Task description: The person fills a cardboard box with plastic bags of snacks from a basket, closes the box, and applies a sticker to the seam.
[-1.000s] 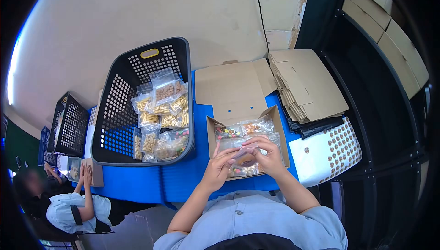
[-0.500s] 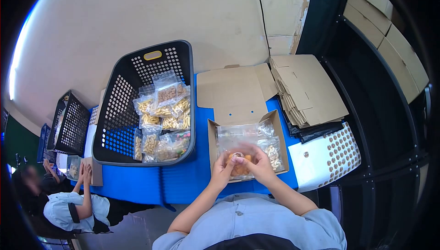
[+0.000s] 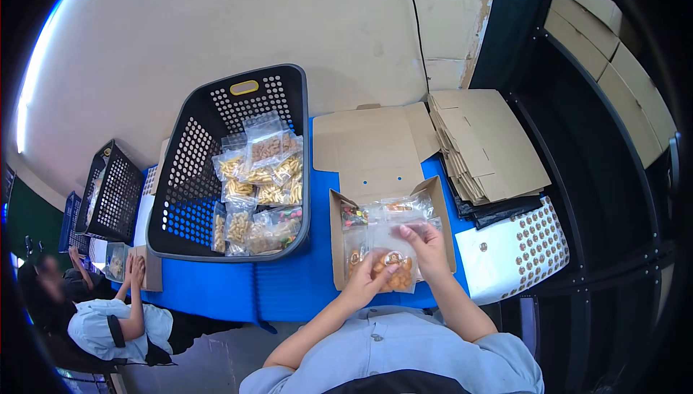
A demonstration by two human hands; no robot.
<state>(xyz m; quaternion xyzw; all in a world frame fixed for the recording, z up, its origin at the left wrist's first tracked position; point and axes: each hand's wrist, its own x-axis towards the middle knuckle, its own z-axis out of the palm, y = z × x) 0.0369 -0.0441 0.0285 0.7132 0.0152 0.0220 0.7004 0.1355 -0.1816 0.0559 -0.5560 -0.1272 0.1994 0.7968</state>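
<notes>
A clear zip bag of round orange snacks (image 3: 399, 278) with a round sticker on its front is held between my hands. My left hand (image 3: 363, 284) grips its left side, thumb lying across the front near the sticker. At the bag's upper right edge, my right hand (image 3: 431, 251) pinches the plastic. Beneath and behind it is an open cardboard box (image 3: 337, 239), its lid folded back toward the wall. Inside the box lie other clear bags, one with colourful pieces (image 3: 354, 216) at the back left; the held bag partly hides the rest.
A black perforated basket (image 3: 180, 177) with several snack bags stands to the left. Flattened cardboard boxes (image 3: 491, 145) are stacked at the right, near a sheet of round stickers (image 3: 538, 242). Two other people (image 3: 108, 329) are at the far left. Shelving (image 3: 570, 141) rises on the right.
The bag of orange snacks has been raised and tilted up toward me. My right hand has moved up and right to its top edge; my left hand has shifted slightly right.
</notes>
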